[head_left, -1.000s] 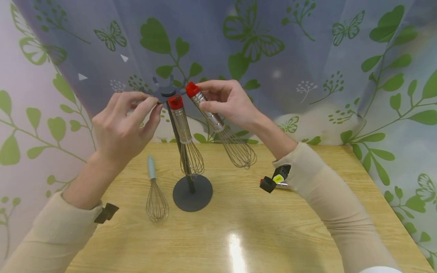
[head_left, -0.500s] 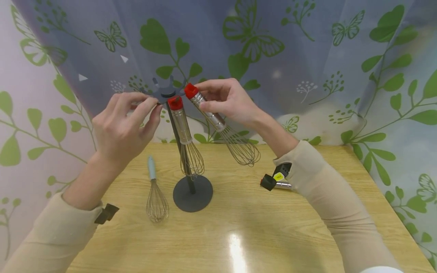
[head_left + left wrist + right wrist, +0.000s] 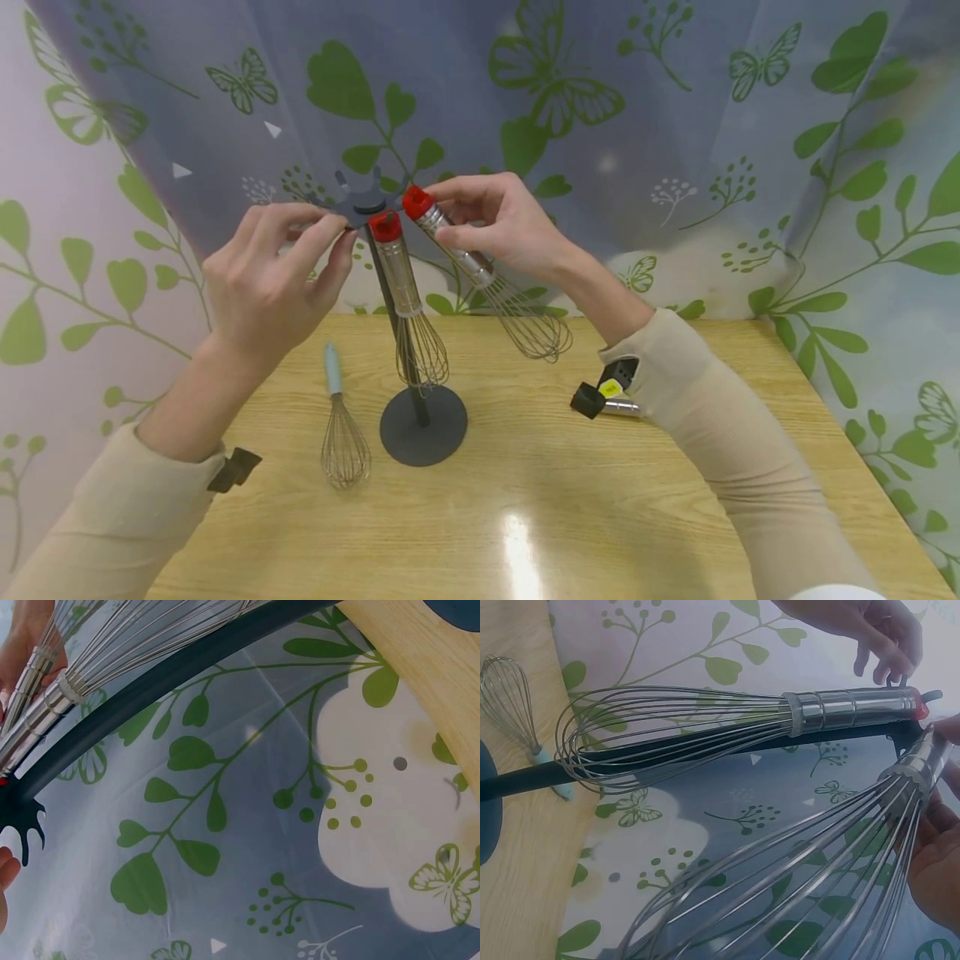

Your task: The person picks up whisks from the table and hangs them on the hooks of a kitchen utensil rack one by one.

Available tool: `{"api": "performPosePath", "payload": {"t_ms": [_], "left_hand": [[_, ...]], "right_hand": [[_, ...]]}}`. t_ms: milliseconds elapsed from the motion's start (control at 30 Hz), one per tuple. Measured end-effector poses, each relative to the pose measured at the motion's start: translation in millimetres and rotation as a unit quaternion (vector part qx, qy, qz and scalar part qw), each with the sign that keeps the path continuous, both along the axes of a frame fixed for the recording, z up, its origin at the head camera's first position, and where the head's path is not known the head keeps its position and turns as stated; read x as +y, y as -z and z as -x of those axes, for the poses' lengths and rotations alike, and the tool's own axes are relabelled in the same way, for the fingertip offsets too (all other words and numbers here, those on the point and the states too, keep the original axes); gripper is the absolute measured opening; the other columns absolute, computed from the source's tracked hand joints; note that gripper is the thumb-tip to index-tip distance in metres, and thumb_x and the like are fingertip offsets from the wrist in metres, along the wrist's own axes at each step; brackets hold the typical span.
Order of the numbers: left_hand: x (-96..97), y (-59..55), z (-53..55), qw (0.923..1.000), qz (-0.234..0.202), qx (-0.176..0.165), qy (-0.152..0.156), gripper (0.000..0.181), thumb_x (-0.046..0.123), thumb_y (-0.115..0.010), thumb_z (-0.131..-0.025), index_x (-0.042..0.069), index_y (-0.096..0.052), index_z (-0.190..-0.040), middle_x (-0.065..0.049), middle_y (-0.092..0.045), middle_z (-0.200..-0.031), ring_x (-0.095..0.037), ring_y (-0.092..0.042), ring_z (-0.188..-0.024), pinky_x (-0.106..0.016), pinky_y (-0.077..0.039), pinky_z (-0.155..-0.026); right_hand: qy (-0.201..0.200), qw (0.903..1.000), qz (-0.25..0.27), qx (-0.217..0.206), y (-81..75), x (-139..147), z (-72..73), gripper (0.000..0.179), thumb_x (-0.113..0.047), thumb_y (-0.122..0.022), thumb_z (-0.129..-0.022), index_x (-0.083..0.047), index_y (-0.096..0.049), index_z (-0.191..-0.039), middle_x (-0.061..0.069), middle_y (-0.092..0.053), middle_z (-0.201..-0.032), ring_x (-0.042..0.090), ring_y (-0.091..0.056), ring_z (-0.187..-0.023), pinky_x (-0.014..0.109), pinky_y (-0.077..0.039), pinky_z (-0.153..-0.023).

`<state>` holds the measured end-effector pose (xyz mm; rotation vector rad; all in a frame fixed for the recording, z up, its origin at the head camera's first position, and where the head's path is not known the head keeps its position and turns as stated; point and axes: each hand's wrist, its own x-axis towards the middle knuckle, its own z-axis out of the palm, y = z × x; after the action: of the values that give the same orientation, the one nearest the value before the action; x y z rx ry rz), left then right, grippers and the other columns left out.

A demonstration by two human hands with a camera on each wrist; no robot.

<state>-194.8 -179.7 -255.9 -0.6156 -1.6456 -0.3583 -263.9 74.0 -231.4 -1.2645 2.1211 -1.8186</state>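
My left hand [image 3: 270, 275] pinches a hook at the top of a dark rack stand [image 3: 368, 201]. A whisk [image 3: 401, 279] with a steel handle and red end cap hangs from one of its hooks. In my right hand [image 3: 513, 225] is a second red-capped steel whisk [image 3: 477, 271], gripped by the handle between thumb and fingers. It tilts, its wires down to the right, and its red cap is close beside the rack's hooks. The right wrist view has the held whisk [image 3: 911, 776] beside the hanging one [image 3: 855, 709]. Whether its cap touches a hook I cannot tell.
A whisk with a pale blue handle [image 3: 333, 369] lies on the wooden table [image 3: 480, 500], left of the stand's round base [image 3: 423, 446]. Another steel handle [image 3: 622, 407] lies partly hidden behind the right wrist camera. A leaf-patterned curtain [image 3: 675, 125] stands behind the table.
The red cap of the held whisk has shifted slightly left and down toward the rack, while its wire end has swung a little right and up. My left hand stays at the hook.
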Motion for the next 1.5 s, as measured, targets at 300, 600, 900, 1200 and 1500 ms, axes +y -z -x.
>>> {"api": "performPosePath", "payload": {"t_ms": [300,600,900,1200,1500], "left_hand": [[-0.3,-0.1,-0.3,1.0,0.003,-0.003,0.001,0.007,0.007,-0.077,-0.088,0.006,-0.076,-0.095,-0.018,-0.073,-0.092,-0.04,-0.066,-0.074,-0.053,-0.05,-0.052],[0.1,-0.3,-0.3,1.0,0.005,-0.004,0.002,0.007,0.006,-0.077,-0.088,0.005,-0.077,-0.095,-0.019,-0.073,-0.092,-0.04,-0.066,-0.074,-0.053,-0.051,-0.054],[-0.2,0.2,0.3,0.9999,0.01,-0.004,-0.003,0.007,0.007,-0.077,-0.088,0.006,-0.077,-0.096,-0.018,-0.073,-0.092,-0.04,-0.067,-0.075,-0.053,-0.051,-0.054],[-0.6,1.6,0.1,1.0,0.006,-0.001,0.0,0.007,0.008,-0.076,-0.089,0.006,-0.077,-0.095,-0.018,-0.073,-0.092,-0.04,-0.066,-0.074,-0.052,-0.052,-0.054],[-0.4,2.1,-0.2,1.0,0.006,-0.004,0.0,0.007,0.008,-0.076,-0.089,0.005,-0.077,-0.095,-0.018,-0.074,-0.092,-0.04,-0.066,-0.075,-0.052,-0.052,-0.054]], "right_hand": [[-0.007,0.9998,-0.003,0.015,5.1,-3.1,3.0,0.044,0.003,-0.068,-0.092,0.01,-0.065,-0.134,-0.006,-0.072,-0.084,0.012,-0.055,-0.066,0.027,-0.041,-0.051],[-0.006,0.9997,0.0,0.024,10.3,-5.5,3.6,0.043,0.003,-0.068,-0.092,0.01,-0.064,-0.134,-0.006,-0.072,-0.085,0.013,-0.059,-0.07,0.027,-0.045,-0.056],[0.007,0.9999,-0.002,0.012,15.0,-7.7,1.6,0.046,0.004,-0.069,-0.092,0.009,-0.063,-0.137,-0.005,-0.072,-0.096,0.013,-0.065,-0.079,0.026,-0.05,-0.064],[0.005,0.9999,0.012,0.0,21.1,-12.7,1.3,0.046,0.005,-0.069,-0.092,0.009,-0.062,-0.137,-0.009,-0.07,-0.094,0.012,-0.066,-0.083,0.027,-0.055,-0.071],[0.01,0.9996,0.025,-0.003,27.9,-16.8,1.3,0.046,0.007,-0.069,-0.092,0.01,-0.061,-0.138,-0.009,-0.071,-0.094,0.011,-0.067,-0.083,0.027,-0.057,-0.073]]}}
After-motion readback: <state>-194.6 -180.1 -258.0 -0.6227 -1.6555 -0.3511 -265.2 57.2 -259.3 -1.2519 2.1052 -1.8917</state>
